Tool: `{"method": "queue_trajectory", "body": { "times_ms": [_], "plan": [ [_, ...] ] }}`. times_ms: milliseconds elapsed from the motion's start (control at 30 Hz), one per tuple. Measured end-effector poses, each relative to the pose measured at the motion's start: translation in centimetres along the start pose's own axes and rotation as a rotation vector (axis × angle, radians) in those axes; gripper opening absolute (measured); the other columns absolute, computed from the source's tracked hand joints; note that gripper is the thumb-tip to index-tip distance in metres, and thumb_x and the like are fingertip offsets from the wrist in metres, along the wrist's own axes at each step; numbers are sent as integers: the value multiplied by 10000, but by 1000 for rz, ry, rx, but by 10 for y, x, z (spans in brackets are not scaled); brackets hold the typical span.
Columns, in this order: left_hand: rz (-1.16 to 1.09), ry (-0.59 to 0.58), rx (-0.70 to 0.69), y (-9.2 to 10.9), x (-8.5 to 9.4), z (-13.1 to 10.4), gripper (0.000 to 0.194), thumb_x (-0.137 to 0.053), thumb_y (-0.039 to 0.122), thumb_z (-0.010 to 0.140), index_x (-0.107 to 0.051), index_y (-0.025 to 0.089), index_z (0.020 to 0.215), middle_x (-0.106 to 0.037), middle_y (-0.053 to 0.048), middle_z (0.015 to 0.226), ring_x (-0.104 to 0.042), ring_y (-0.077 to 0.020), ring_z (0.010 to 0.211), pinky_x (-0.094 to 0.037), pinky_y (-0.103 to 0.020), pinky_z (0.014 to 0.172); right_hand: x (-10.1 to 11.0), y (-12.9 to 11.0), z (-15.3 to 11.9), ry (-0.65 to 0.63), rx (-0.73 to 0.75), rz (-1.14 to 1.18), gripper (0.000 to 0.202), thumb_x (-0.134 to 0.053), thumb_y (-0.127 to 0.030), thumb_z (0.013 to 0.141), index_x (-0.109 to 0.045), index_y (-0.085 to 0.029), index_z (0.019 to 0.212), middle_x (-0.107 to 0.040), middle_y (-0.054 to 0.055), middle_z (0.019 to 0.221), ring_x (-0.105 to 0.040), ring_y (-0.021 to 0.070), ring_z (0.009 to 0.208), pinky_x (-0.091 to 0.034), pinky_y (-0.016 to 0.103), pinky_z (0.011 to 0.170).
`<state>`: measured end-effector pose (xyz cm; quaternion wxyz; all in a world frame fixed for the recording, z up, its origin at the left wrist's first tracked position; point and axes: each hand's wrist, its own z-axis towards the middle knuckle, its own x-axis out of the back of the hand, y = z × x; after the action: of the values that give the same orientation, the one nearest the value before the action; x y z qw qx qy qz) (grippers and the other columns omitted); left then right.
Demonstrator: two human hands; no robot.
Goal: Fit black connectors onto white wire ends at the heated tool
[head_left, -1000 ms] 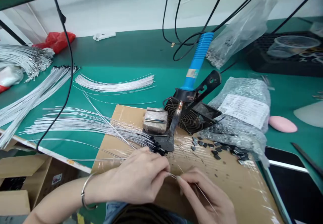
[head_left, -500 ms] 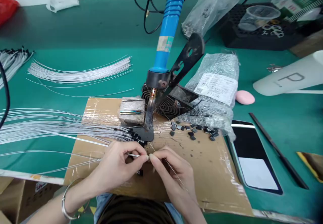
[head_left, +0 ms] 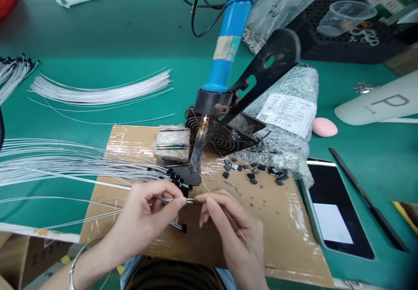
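My left hand (head_left: 152, 211) is closed in a pinch on thin white wires (head_left: 190, 200), their ends poking out past the fingertips. Right beside those ends, my right hand (head_left: 233, 227) is closed, with a strand of thin solder wire (head_left: 204, 183) running through it. Whether its fingertips also grip the wire ends is hard to see. Just beyond both hands, the blue-handled soldering iron (head_left: 225, 50) points down in a black metal holder (head_left: 266, 72). Below my left fingers a wire end with a black connector (head_left: 183, 228) shows.
Cardboard (head_left: 284, 237) lies under my hands. White wires (head_left: 91, 168) with black ends stretch left; another wire bundle (head_left: 101, 90) lies behind. Small black pieces (head_left: 253, 177) are scattered at right, near bubble wrap (head_left: 290, 102), a phone (head_left: 339, 207) and a dark flat tool (head_left: 369, 198).
My right hand has moved slightly right, away from my left fingertips, baring the wire ends between them. The whole view has shifted a little.
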<state>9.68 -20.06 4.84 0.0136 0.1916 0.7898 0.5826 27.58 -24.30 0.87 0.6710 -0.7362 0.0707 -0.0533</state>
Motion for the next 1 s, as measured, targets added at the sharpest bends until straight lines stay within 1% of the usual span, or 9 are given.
{"method": "queue_trajectory", "body": {
  "times_ms": [100, 167, 267, 433, 567, 733, 800, 900, 1000],
  "plan": [
    [-15, -3, 21, 1, 0, -2, 227, -666, 318, 930, -776, 166, 801, -654, -13, 660, -436, -129, 570, -311, -258, 525, -7, -7, 1, -28, -53, 44, 149, -736, -361, 992, -862, -287, 963, -684, -7, 746, -602, 115, 629, -483, 210, 592],
    [-17, 4, 35, 1, 0, -3, 226, -671, 322, 920, -767, 162, 793, -646, -10, 646, -411, -124, 554, -295, -261, 515, -10, -11, 2, -27, -132, 81, 126, -771, -354, 952, -862, -278, 911, -670, -9, 739, -583, 115, 616, -469, 216, 580],
    [-23, 21, 44, 0, -1, -3, 208, -683, 309, 905, -750, 163, 773, -634, -2, 630, -396, -120, 546, -284, -264, 512, -13, -15, 2, -33, -192, 100, 130, -822, -337, 888, -842, -242, 802, -625, -11, 682, -551, 124, 589, -438, 237, 556],
    [-74, 43, 15, -6, -4, -6, 204, -699, 302, 939, -741, 185, 776, -614, 17, 624, -379, -118, 558, -274, -267, 521, -13, -16, 0, -36, -194, 99, 182, -813, -336, 895, -813, -237, 742, -600, -10, 640, -538, 142, 600, -415, 266, 585],
    [-97, 39, 24, -9, -4, -8, 206, -708, 312, 958, -733, 194, 792, -597, 24, 630, -378, -119, 569, -275, -267, 527, -13, -16, -2, -38, -186, 104, 215, -806, -348, 908, -791, -235, 726, -597, -15, 630, -532, 137, 596, -412, 259, 583],
    [-116, 43, 33, -5, -5, -8, 220, -709, 345, 967, -724, 194, 808, -624, 21, 629, -385, -116, 561, -272, -255, 515, -13, -12, -2, -29, -211, 183, 187, -809, -420, 919, -858, -249, 860, -661, 4, 707, -591, 131, 603, -486, 243, 582],
    [-108, 45, 29, -2, -5, -7, 214, -710, 334, 956, -719, 187, 801, -646, 12, 628, -402, -116, 559, -283, -251, 514, -12, -9, -1, -52, -232, 244, 193, -820, -437, 915, -878, -253, 908, -679, 13, 735, -612, 127, 601, -508, 239, 577],
    [-92, 51, 18, 2, -6, -6, 200, -718, 308, 930, -713, 178, 777, -674, -4, 629, -439, -118, 561, -313, -243, 516, -11, -5, 0, -122, -223, 321, 187, -833, -425, 912, -892, -248, 913, -665, 14, 698, -606, 123, 580, -521, 237, 559],
    [-87, 81, 6, 1, -8, -7, 194, -731, 298, 913, -718, 177, 762, -678, -5, 618, -448, -115, 549, -320, -236, 506, -12, -8, -1, -104, -288, 378, 194, -874, -439, 869, -900, -249, 893, -629, -3, 638, -568, 116, 551, -507, 240, 537]
  ]
}}
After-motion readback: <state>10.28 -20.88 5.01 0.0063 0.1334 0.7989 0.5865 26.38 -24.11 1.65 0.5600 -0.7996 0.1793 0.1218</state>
